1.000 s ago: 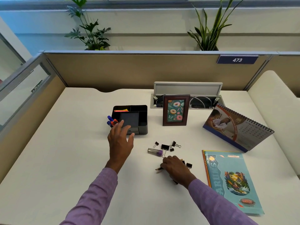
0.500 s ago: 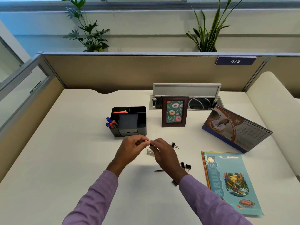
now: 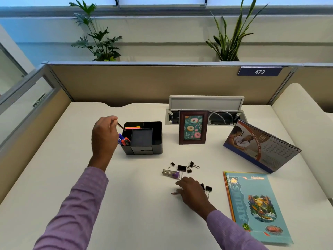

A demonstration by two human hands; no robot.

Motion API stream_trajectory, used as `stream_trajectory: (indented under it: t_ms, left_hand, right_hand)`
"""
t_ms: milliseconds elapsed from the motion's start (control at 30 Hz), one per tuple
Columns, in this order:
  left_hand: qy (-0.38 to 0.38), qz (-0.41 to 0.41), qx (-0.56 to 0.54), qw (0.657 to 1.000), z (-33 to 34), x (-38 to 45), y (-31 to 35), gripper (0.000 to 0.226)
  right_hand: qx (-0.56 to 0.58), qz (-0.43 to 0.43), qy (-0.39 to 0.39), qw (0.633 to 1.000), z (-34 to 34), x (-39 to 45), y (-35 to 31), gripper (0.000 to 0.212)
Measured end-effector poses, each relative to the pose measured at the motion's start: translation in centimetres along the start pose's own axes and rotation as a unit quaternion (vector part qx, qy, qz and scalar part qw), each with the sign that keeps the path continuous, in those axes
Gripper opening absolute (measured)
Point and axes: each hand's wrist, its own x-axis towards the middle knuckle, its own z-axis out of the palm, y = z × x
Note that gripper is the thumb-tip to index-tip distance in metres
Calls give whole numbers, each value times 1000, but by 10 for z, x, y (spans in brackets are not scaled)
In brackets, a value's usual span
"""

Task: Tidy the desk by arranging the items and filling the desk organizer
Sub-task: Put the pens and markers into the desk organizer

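At the left of centre, a pencil (image 3: 120,126) is pinched in the fingertips of the left hand (image 3: 104,135), its tip angled down over the back left corner of the black organizer (image 3: 144,138), where markers (image 3: 123,140) already stand in the left slot and coloured sticky notes (image 3: 133,127) show at the back. The step in hand is judged to be the dropping of the pencil into a slot; a small lowering and a release are called for next. Half a second earlier both hands were met in front of the organizer, seemingly passing the pencil across; since then the left has been carried up to the organizer and the right brought back down. Further right, in the lower middle of the frame, a clear tube with a purple end (image 3: 170,173) and scattered binder clips (image 3: 182,167) lie loose on the desk (image 3: 54,177). The right hand (image 3: 191,191) is lowered over a second thin pencil-like item (image 3: 175,193), fingers curled on it, though a firm grip cannot be told. At the right, a photo frame (image 3: 193,127), a calendar (image 3: 261,145) and a notebook (image 3: 255,206) are left in place.
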Motion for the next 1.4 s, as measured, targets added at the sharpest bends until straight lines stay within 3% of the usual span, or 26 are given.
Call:
stream_trajectory:
  t_ms: [400, 767, 1000, 1267, 1400]
  left_hand:
    - [-119, -45, 152, 980, 49, 9, -31, 15]
    - [-214, -95, 209, 949, 55, -2, -50, 18]
    - [-179, -103, 169, 964, 52, 0, -51, 15]
    - [-15, -32, 122, 992, 25, 36, -19, 20]
    - [-31, -8, 152, 988, 29, 37, -20, 18]
  right_hand:
    - [-166, -65, -59, 982, 18, -4, 6, 29]
    - [-207, -92, -51, 973, 16, 4, 4, 28]
    - [-202, -107, -37, 973, 9, 1, 4, 25]
    - [-196, -102, -46, 974, 6, 0, 2, 31]
    - [-186, -104, -52, 976, 2, -1, -3, 31]
